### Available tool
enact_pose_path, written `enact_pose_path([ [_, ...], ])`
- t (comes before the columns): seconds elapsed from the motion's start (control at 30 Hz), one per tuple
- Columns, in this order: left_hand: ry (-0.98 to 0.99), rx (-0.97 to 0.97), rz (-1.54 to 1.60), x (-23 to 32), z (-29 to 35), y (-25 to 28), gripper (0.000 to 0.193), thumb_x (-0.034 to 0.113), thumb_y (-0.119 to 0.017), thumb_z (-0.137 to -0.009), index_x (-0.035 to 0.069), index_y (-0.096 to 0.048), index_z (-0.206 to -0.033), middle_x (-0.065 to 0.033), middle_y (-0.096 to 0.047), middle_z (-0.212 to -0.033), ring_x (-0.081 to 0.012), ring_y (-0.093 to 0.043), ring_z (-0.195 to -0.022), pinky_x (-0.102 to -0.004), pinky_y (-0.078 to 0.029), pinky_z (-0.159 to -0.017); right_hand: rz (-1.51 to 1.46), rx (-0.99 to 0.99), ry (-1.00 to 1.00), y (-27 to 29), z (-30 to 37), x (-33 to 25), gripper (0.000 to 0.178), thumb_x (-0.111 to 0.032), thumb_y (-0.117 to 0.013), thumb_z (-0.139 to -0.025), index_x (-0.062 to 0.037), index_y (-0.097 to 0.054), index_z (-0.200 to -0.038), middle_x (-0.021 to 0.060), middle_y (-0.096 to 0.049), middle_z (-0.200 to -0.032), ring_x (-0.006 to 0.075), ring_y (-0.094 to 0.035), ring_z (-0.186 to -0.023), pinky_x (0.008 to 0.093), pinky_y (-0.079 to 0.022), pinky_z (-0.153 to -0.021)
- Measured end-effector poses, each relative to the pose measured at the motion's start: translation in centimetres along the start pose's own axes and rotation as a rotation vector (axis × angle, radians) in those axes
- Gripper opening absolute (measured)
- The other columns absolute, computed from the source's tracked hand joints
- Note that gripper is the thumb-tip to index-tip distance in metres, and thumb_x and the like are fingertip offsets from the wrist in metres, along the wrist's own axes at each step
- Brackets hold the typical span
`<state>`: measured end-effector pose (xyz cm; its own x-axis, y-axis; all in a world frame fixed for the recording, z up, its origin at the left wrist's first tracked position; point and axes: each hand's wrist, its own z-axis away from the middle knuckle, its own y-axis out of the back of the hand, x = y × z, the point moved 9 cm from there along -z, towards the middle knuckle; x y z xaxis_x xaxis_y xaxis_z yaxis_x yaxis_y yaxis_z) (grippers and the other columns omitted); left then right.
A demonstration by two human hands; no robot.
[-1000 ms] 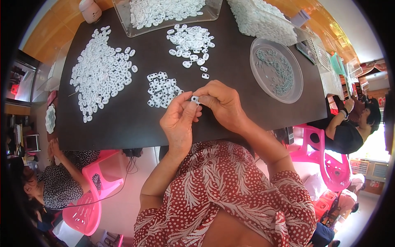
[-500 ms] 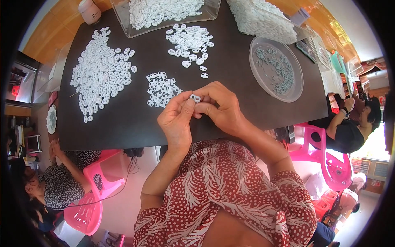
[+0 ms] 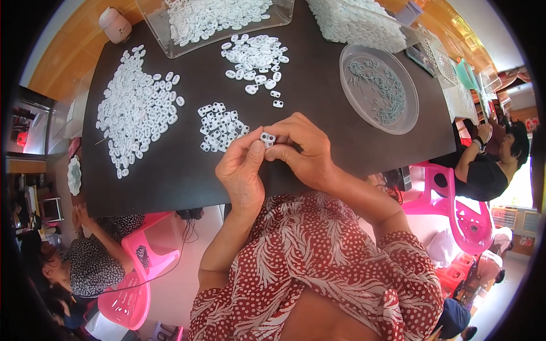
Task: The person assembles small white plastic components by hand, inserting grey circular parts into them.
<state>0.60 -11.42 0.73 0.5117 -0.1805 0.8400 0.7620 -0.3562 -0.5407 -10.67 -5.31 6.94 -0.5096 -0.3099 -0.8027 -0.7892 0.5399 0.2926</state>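
Observation:
A small white plastic piece with two round holes is held up between my two hands over the table's near side. My left hand pinches it from the left, thumb toward me. From the right, the thumb and bent fingers of my right hand close on its other edge. Just beyond my left fingers lies a small heap of similar two-holed pieces. Farther off is a pile of white oval pieces, with a few strays on its near side.
A large spread of white oval pieces covers the table's left. Clear bins of white parts stand at the back. A round clear tray holds small greenish pins at right. People sit on pink chairs at both sides.
The white piece has tilted slightly between my fingers, so its two holes face up more plainly. Both hands keep their pinch. The whole view has turned a little.

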Motion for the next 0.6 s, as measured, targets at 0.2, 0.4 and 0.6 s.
enact_pose_path([
  [0.2,-0.092,0.02,-0.038,0.8,0.3,-0.1,0.021,0.006,-0.063,-0.086,-0.005,-0.062,-0.103,-0.0036,-0.061,-0.089,-0.0081,-0.052,-0.077,-0.0221,-0.045,-0.073,0.025,0.007,0.128,0.2,-0.1,-1.6,0.031,0.006,-0.069,-0.067,0.0042,-0.064,-0.097,0.0108,-0.065,-0.084,0.0179,-0.055,-0.069,0.0272,-0.045,-0.057],
  [0.4,-0.157,0.036,-0.069,1.1,0.7,0.0,0.019,0.009,-0.063,-0.087,-0.004,-0.061,-0.1,-0.0034,-0.06,-0.088,-0.0077,-0.051,-0.076,-0.0217,-0.044,-0.07,0.061,0.04,0.226,0.1,0.3,-2.1,0.03,0.002,-0.07,-0.066,0.0048,-0.064,-0.095,0.012,-0.065,-0.083,0.0206,-0.055,-0.067,0.0288,-0.044,-0.057],
  [0.6,-0.15,0.05,-0.03,1.7,0.6,-0.1,0.017,0.008,-0.061,-0.088,-0.004,-0.059,-0.101,-0.0042,-0.059,-0.086,-0.0079,-0.052,-0.073,-0.021,-0.045,-0.067,0.071,0.028,0.145,-0.5,-0.1,-2.2,0.026,0.001,-0.068,-0.067,0.0,-0.064,-0.093,0.0082,-0.062,-0.082,0.0221,-0.053,-0.068,0.0302,-0.045,-0.059],
])
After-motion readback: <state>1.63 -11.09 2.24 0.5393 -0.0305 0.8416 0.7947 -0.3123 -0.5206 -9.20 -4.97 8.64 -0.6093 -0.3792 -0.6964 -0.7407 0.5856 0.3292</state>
